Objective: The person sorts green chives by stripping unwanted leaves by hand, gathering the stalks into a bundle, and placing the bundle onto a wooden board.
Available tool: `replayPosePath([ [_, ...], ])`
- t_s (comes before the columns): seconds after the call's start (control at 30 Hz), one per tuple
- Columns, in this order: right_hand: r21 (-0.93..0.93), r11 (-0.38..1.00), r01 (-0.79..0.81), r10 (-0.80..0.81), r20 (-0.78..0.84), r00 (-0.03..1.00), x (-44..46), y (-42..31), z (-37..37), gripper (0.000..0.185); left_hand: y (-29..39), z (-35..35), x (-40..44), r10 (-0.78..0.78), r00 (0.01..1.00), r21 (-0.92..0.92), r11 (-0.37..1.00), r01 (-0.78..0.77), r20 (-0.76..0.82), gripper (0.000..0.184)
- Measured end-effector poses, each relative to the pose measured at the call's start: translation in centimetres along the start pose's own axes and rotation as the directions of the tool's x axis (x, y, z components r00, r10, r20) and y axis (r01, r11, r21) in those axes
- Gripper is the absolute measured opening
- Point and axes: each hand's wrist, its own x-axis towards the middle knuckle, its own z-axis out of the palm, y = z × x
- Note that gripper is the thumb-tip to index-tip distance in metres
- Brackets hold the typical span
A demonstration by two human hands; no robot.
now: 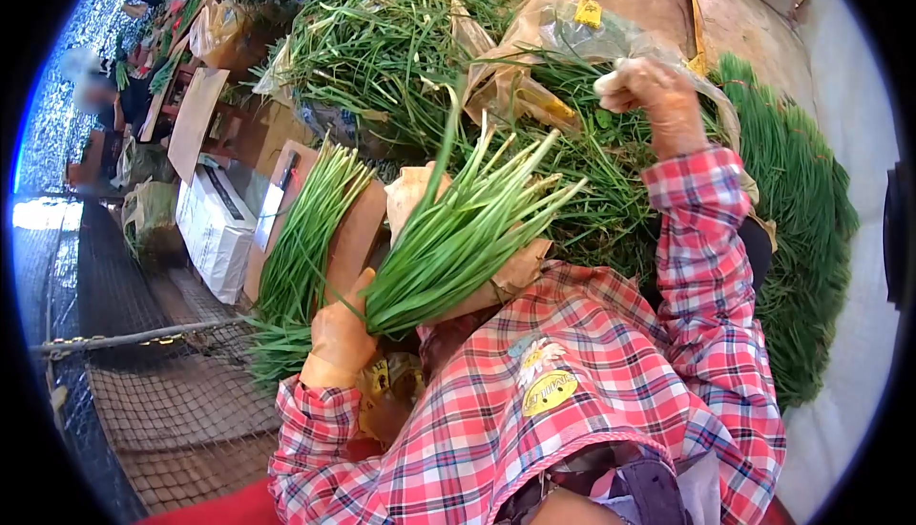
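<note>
One stalk bundle [468, 239] at centre: grips by near end in left hand [343, 334], with fingers curled around; holds right hand [649, 95] curled closed over loose greens [596, 181], far right; cannot tell contents.

I see everything in bright, diffuse light with mostly soft shadows. At far left a glittering surface [72, 134] breaks into bluish-white specks, with a patch of glare below it washed out to white. The green stalks [458, 243] in my left grip [343, 334] look evenly lit and fairly clear; a distant person [114, 100] is blurred. The wide lens bends my edges into blue-fringed black corners.
</note>
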Motion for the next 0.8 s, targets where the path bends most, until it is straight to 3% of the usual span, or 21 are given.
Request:
replayPosePath([
  [0.07, 0.025, 0.997, 0.069, -0.069, -0.003, 0.998, -1.4, -2.8, 0.7, 0.03, 0.1, 0.4, 0.0, 0.003, 1.0, 0.04, 0.999, -0.003, -0.014, 0.076],
  [0.13, 0.06, 0.96, 0.272, -0.276, 0.329, 0.903, -2.5, -4.9, 1.8, 0.028, 0.8, 0.3, 0.0, 0.001, 1.0, 0.185, 0.983, 0.004, -0.031, 0.08],
  [0.17, -0.121, 0.975, 0.189, -0.131, 0.373, 0.918, -2.8, -5.0, 2.8, 0.029, 0.9, 0.4, -0.1, 0.053, 0.996, 0.23, 0.973, -0.035, -0.075, 0.082],
  [0.23, -0.503, 0.804, 0.316, -0.037, 0.488, 0.872, -1.8, -3.0, 4.7, 0.044, 0.8, 0.7, -0.2, 0.08, 0.993, 0.232, 0.971, -0.058, -0.086, 0.083],
  [0.27, -0.678, 0.647, 0.348, 0.06, 0.501, 0.863, -1.6, -1.7, 5.9, 0.048, 0.8, 0.8, -0.1, 0.109, 0.989, 0.238, 0.968, -0.082, -0.1, 0.083],
  [0.33, -0.889, 0.263, 0.374, 0.451, 0.456, 0.767, -1.2, -0.2, 9.1, 0.044, 1.1, 0.7, -0.2, 0.117, 0.989, 0.238, 0.967, -0.092, -0.094, 0.084],
  [0.4, -0.815, 0.281, 0.507, 0.55, 0.57, 0.61, -2.4, 2.2, 11.3, 0.044, 1.4, 0.5, -0.3, 0.124, 0.989, 0.236, 0.966, -0.101, -0.083, 0.085],
  [0.5, -0.667, 0.509, 0.544, 0.202, 0.707, 0.678, -5.1, 7.3, 12.2, 0.03, 1.8, 0.0, -0.4, 0.136, 0.989, 0.241, 0.963, -0.12, -0.051, 0.087],
  [0.53, -0.666, 0.51, 0.544, 0.203, 0.708, 0.676, -5.2, 8.0, 12.2, 0.03, 2.0, 0.0, -0.5, 0.108, 0.994, 0.239, 0.966, -0.098, -0.032, 0.089],
  [0.6, -0.725, 0.597, 0.345, 0.219, 0.561, 0.798, -5.0, 8.7, 12.2, 0.026, 2.1, -0.2, -0.4, 0.08, 0.997, 0.239, 0.968, -0.075, -0.01, 0.09],
  [0.63, -0.812, 0.534, 0.237, 0.34, 0.463, 0.819, -4.4, 7.1, 12.3, 0.025, 2.2, -0.3, -0.4, 0.06, 0.998, 0.221, 0.974, -0.059, 0.004, 0.091],
  [0.67, -0.73, 0.663, 0.163, 0.224, 0.401, 0.888, -4.3, 8.0, 11.2, 0.021, 2.2, -0.3, -0.4, 0.04, 0.999, 0.202, 0.978, -0.043, 0.018, 0.093],
  [0.7, -0.622, 0.774, -0.117, 0.379, 0.308, 0.873, -3.1, 8.6, 10.3, 0.019, 2.1, -0.3, -0.4, 0.04, 0.999, 0.2, 0.979, -0.043, 0.02, 0.093],
  [0.73, -0.555, 0.826, -0.095, 0.293, 0.279, 0.914, -2.1, 9.9, 8.4, 0.018, 2.0, -0.3, -0.4, 0.023, 0.999, 0.203, 0.979, -0.03, 0.036, 0.093],
  [0.77, 0.158, 0.934, -0.321, 0.311, 0.084, 0.947, -0.9, 14.2, 5.8, 0.018, 1.8, -0.2, -0.4, 0.005, 0.999, 0.205, 0.979, -0.015, 0.052, 0.094],
  [0.8, 0.141, 0.94, -0.311, 0.322, -0.061, 0.945, 0.2, 12.1, 3.8, 0.019, 1.6, -0.1, -0.5, 0.001, 0.999, 0.199, 0.98, -0.011, 0.053, 0.094],
])
